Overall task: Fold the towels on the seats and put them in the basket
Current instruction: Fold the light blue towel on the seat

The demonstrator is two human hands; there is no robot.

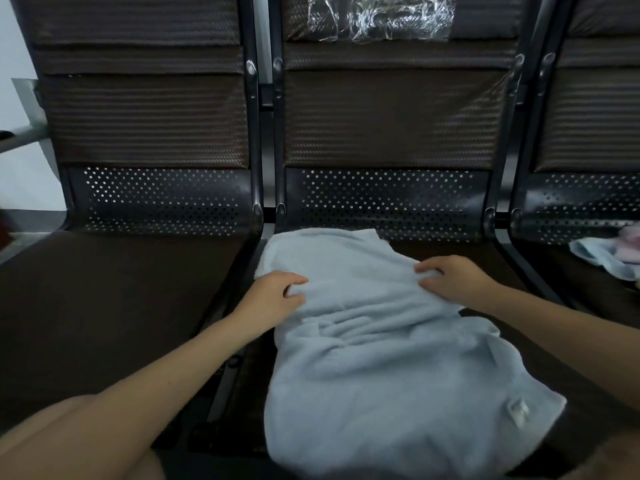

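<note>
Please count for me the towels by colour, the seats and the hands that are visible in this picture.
Light blue towels: 2, one on the middle seat, one on the right seat
Pink towels: 1
Seats: 3
Hands: 2, left hand, right hand
Total: 8

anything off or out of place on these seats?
Crumpled clear plastic film clings to the middle seat's backrest. The light blue towel lies rumpled, overhanging the seat front. More towels sit heaped, unfolded, on the right seat.
</note>
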